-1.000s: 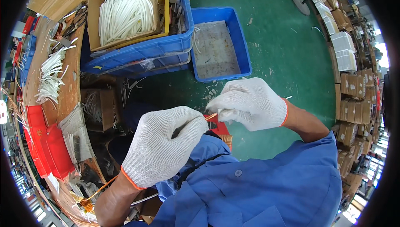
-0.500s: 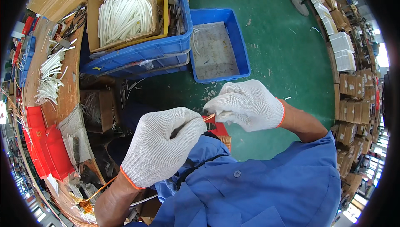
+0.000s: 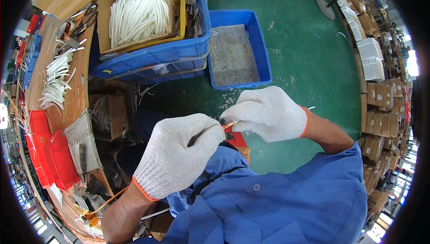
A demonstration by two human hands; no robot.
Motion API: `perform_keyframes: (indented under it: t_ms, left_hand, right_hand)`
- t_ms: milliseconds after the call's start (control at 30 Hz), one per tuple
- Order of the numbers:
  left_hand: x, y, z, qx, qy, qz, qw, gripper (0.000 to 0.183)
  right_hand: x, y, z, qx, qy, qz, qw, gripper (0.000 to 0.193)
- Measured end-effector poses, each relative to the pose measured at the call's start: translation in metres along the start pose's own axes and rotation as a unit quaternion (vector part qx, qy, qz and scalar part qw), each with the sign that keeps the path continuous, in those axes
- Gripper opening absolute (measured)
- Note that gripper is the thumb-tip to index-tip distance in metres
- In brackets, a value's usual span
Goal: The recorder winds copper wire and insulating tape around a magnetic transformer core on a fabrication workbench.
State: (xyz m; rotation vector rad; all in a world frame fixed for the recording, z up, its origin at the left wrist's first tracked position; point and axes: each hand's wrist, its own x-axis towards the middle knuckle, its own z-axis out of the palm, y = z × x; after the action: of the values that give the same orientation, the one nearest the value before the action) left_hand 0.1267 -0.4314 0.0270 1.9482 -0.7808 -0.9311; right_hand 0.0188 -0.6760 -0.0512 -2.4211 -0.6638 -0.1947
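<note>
In front of my chest, a short stretch of copper wire (image 3: 228,125) shows between my two gloved hands. My left hand (image 3: 181,152), in a white knit glove with an orange cuff, pinches one side of it between thumb and fingers. On the other side my right hand (image 3: 266,114), gloved alike, has its fingertips closed on the wire. The fingertips nearly meet, and both gloves cover most of what they grip. Copper-coloured wire (image 3: 112,201) also runs past my left forearm to a small coil (image 3: 92,219).
At left stands a wooden bench (image 3: 76,87) with white tubing pieces (image 3: 57,80), scissors (image 3: 87,20) and a red bin (image 3: 51,154). Ahead, a carton of white tubes (image 3: 141,13) sits in stacked blue crates (image 3: 152,58), beside another blue crate (image 3: 264,71). Cartons (image 3: 380,96) line the right.
Both hands stay nearly in place, with the left shifted slightly toward the right. The copper wire between them shows at a slightly different angle. The whole view has moved a little.
</note>
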Motion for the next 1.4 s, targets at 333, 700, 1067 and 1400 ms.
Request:
perform_keyframes:
  t_ms: [333, 700, 1067, 1400]
  left_hand:
    - [-0.001, -0.011, 0.009, 0.000, 0.028, 0.063, 0.998, 0.019]
    - [0.001, -0.007, 0.006, -0.011, 0.004, 0.027, 1.000, 0.024]
    - [0.004, -0.012, 0.004, 0.007, -0.004, 0.022, 1.000, 0.024]
    - [0.005, -0.020, 0.007, -0.004, -0.004, 0.051, 0.999, 0.023]
  right_hand:
    - [0.004, -0.001, -0.003, -0.007, -0.021, 0.020, 1.000, 0.027]
    - [0.006, 0.002, 0.002, 0.073, 0.034, 0.008, 0.997, 0.022]
    - [0.008, -0.009, -0.011, -0.082, -0.040, 0.038, 0.995, 0.038]
    - [0.010, -0.003, -0.007, -0.122, -0.043, -0.006, 0.992, 0.029]
